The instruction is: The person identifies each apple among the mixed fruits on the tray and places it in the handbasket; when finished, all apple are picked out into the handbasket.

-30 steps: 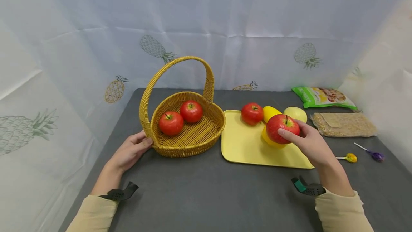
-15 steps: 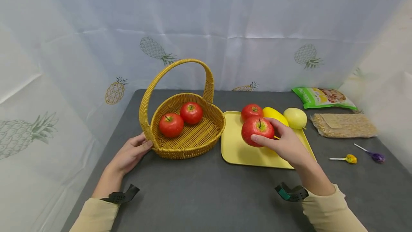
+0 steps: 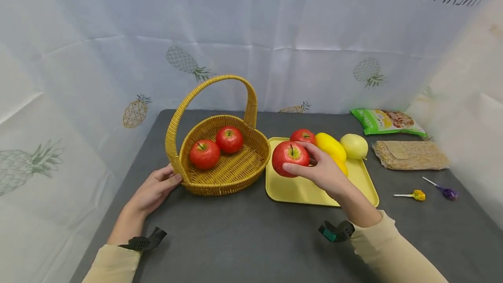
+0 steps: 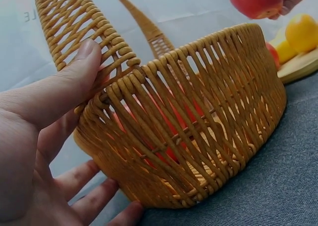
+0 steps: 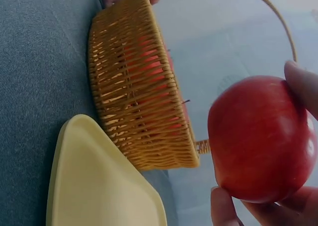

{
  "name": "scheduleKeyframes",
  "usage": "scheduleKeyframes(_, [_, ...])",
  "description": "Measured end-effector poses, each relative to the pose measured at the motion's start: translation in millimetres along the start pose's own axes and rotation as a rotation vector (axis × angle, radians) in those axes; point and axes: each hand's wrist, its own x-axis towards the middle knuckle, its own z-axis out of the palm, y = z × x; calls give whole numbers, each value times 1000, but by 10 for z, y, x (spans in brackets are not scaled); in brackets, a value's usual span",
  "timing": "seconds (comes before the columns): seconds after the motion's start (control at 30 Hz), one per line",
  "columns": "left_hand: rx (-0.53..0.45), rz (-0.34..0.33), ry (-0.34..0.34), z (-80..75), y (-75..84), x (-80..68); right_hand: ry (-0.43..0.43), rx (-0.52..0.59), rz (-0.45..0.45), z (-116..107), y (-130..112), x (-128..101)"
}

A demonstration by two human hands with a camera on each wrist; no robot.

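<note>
The wicker basket [image 3: 225, 156], light and stiff by the look of its weave, sits on the grey surface [image 3: 243, 239] with the left hand [image 3: 155, 189] against its near-left wall, thumb pressed on the base of the handle and fingers lying fairly straight along the foot. Just right of the basket's rim and above the yellow tray [image 3: 302, 187], the right hand [image 3: 324, 171] grips the red apple [image 3: 290, 158] with fingertips curled round its sides; the apple looks smooth, firm and a little slippery, best held across its widest part.

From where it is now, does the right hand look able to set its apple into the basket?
Probably yes. The right hand holds the apple beside the basket rim; the handle arches clear, and there is bare wicker beside the two apples inside.
</note>
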Motion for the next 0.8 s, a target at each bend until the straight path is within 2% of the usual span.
scheduleKeyframes(0.33, [-17,9,-11,4,-22,15,-10,24,55,87,-53,75])
scheduleKeyframes(0.53, [-18,35,-31,-4,-40,29,-11,27,37,146,-35,88])
scheduleKeyframes(0.8, [-12,17,-17,0,-21,15,-27,9,28,199,-67,131])
